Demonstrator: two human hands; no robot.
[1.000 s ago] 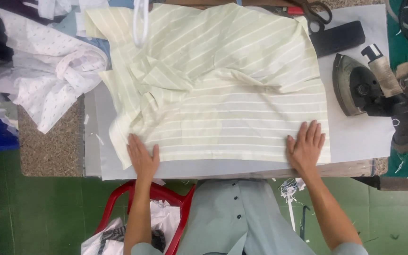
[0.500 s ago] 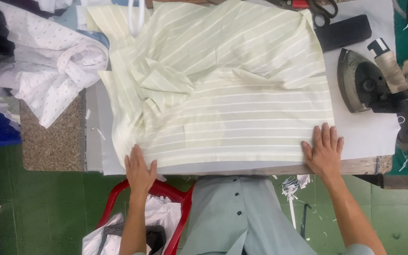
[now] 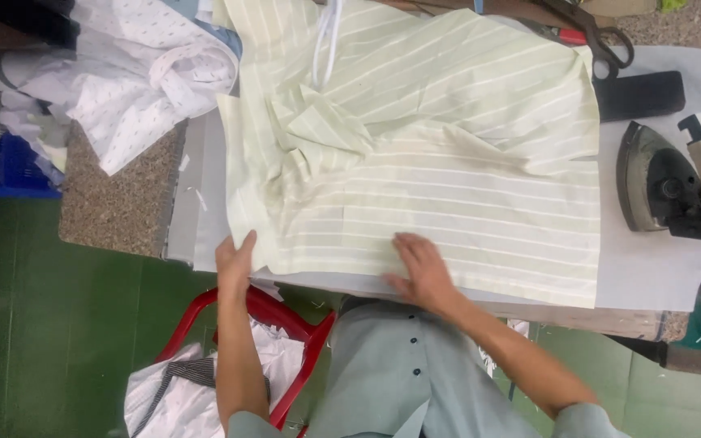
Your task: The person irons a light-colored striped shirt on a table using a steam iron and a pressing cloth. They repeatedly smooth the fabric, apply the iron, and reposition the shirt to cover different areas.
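A pale green shirt with white stripes (image 3: 448, 162) lies spread on the white padded ironing board (image 3: 651, 268). Its collar and sleeve are bunched at the upper left. My left hand (image 3: 235, 261) rests at the shirt's near left corner, fingers on the fabric's edge. My right hand (image 3: 419, 268) lies flat and spread on the near hem, around the middle of the shirt. Neither hand grips anything.
A dark iron (image 3: 663, 186) stands on the board's right side, with a black flat object (image 3: 638, 96) and scissors (image 3: 602, 45) behind it. White patterned garments (image 3: 139, 81) are heaped at the left. A red plastic chair (image 3: 261, 324) with cloth stands below the board.
My right hand has slid left along the near hem from the shirt's right corner to its middle. My left hand stayed at the left corner. The view has shifted right.
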